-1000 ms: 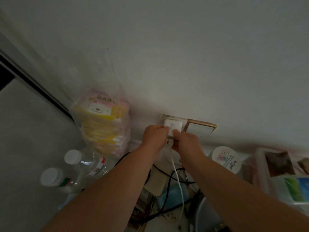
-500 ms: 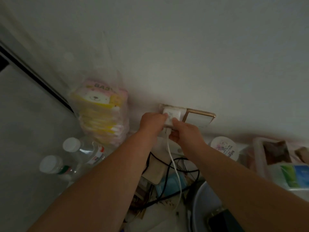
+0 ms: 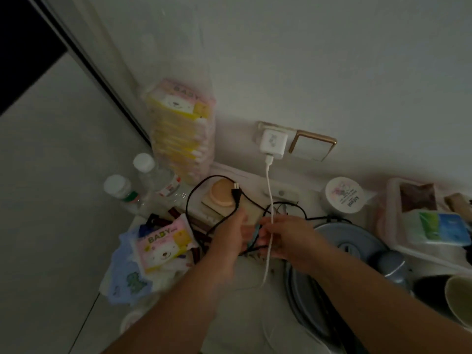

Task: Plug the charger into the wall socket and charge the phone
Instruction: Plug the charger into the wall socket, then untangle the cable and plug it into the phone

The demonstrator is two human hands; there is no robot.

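Bare wall is lying open above and right of the charger [image 3: 272, 144]. Below it, the white cable [image 3: 268, 200] is hanging across the gap between both hands, with black cords [image 3: 204, 215] looping around. The stacked tissue packs [image 3: 180, 134] are crowding the left; a round tub [image 3: 345, 194] is blocking the right.

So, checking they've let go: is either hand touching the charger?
Apart. The head view shows the charger alone in the wall socket, both hands well below.

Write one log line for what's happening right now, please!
charger: in wall socket | white cable: hangs down | left hand, right hand: low among cables | phone: not visible
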